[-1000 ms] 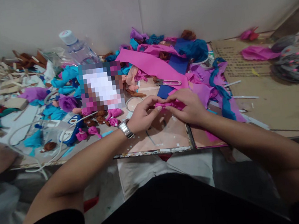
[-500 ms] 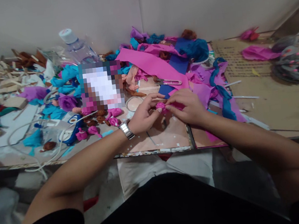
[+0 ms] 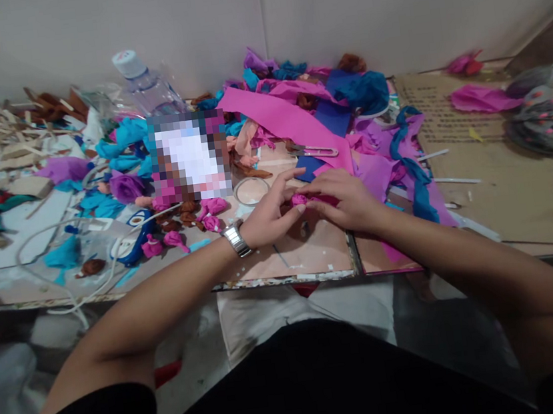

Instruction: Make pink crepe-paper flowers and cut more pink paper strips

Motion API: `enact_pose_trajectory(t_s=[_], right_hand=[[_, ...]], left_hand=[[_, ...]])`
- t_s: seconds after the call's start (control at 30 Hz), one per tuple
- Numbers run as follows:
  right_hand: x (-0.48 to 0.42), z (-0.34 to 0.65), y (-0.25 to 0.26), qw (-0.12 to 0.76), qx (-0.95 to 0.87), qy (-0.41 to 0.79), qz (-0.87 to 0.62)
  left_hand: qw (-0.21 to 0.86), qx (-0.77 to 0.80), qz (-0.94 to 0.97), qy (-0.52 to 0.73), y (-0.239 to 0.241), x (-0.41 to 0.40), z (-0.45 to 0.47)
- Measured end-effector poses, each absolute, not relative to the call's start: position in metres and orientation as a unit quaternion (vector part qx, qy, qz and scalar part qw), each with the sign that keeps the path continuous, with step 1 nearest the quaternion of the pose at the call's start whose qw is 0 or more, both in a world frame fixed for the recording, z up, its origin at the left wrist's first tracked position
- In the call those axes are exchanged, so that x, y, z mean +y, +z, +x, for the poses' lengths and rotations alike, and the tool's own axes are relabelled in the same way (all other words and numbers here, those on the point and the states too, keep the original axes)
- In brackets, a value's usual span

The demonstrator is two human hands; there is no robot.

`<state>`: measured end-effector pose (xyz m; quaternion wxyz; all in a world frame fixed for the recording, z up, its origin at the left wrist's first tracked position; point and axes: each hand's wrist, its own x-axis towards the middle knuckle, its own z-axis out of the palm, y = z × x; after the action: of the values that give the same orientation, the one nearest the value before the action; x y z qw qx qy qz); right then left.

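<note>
The flat, pinkish-tan tabletop (image 3: 323,255), spanning the frame's middle, is cluttered enough that anything dropped could get lost. At upper centre, the long, smooth, bright-pink paper strip (image 3: 286,117) might shift if a knuckle catches it. At centre, the left hand (image 3: 268,216) and right hand (image 3: 345,198) curl inward, fingertips pinching. The slim, silver metal snips (image 3: 320,153) lying across the strip could nick a stray finger. Both hands grasp the small, crinkled magenta paper rosette (image 3: 298,199); uneven pressure might tear or unroll it.

Magenta paper bud (image 3: 299,199), pink strip (image 3: 283,117), blue sheet (image 3: 332,119), black shirt (image 3: 318,383)
</note>
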<state>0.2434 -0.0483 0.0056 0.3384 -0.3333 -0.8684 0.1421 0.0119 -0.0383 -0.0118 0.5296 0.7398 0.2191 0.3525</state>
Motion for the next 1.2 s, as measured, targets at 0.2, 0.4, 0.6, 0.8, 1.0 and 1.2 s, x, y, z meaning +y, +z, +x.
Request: enact_pose_trajectory(t_s=[0.2, 0.4, 0.6, 0.8, 1.0, 1.2], right_hand=[[-0.0461, 0.2458, 0.0011, 0.310, -0.888, 0.138, -0.311], [-0.0462, 0.2449, 0.0039, 0.323, -0.894, 0.142, -0.278], [-0.0434, 0.2456, -0.0007, 0.318, -0.904, 0.106, -0.265], [-0.0433, 0.2458, 0.0012, 0.297, -0.921, 0.065, -0.245], [-0.0452, 0.2456, 0.0073, 0.279, -0.925, 0.116, -0.228], [-0.0419, 0.2489, 0.0064, 0.291, -0.919, 0.106, -0.245]], left_hand=[[0.535, 0.224, 0.738, 0.345, -0.0128, -0.0370, 0.0111], [0.517, 0.207, 0.760, 0.336, -0.0158, -0.0370, 0.0105], [0.512, 0.199, 0.769, 0.326, -0.0176, -0.0363, 0.0098], [0.530, 0.192, 0.765, 0.312, -0.0148, -0.0371, 0.0092], [0.507, 0.180, 0.781, 0.316, -0.0146, -0.0382, 0.0101], [0.472, 0.221, 0.780, 0.346, -0.0115, -0.0372, 0.0109]])
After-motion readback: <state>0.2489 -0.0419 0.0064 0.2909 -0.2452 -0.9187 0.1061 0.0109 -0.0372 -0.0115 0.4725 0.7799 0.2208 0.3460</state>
